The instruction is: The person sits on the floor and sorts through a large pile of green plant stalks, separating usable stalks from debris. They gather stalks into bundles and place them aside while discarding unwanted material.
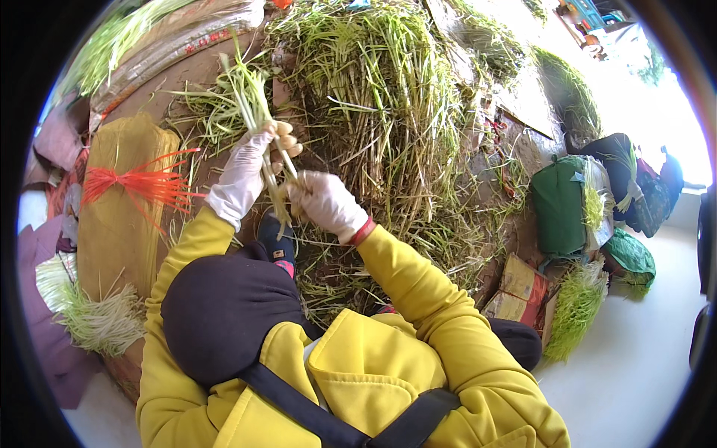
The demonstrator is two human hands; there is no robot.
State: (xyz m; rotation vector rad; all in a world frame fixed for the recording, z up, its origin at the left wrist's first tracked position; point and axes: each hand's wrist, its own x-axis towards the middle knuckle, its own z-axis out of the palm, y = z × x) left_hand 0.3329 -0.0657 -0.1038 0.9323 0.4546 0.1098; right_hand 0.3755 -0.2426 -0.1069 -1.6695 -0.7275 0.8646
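Both my hands wear whitish gloves. My left hand (252, 162) is closed around a small bunch of pale-stemmed green shoots (250, 98), leaf ends pointing up and away from me. Close on its right, my right hand (326, 203) grips the lower end of a stalk that slants down from the bunch. Beyond my hands lies a large heap of long green stalks (386, 112) with brownish lower stems. More loose green leaves (215, 112) lie just left of the bunch. Which fingers of my right hand press on the stalk cannot be told.
At the left, red-orange plastic ties (134, 180) lie on a yellow-wrapped block (115, 241), with pale shoots (106, 322) below it. To the right are a green bundle (557, 207), cardboard (515, 288) and a bunch of green shoots (574, 319). Someone in dark clothing (650, 196) sits farther right.
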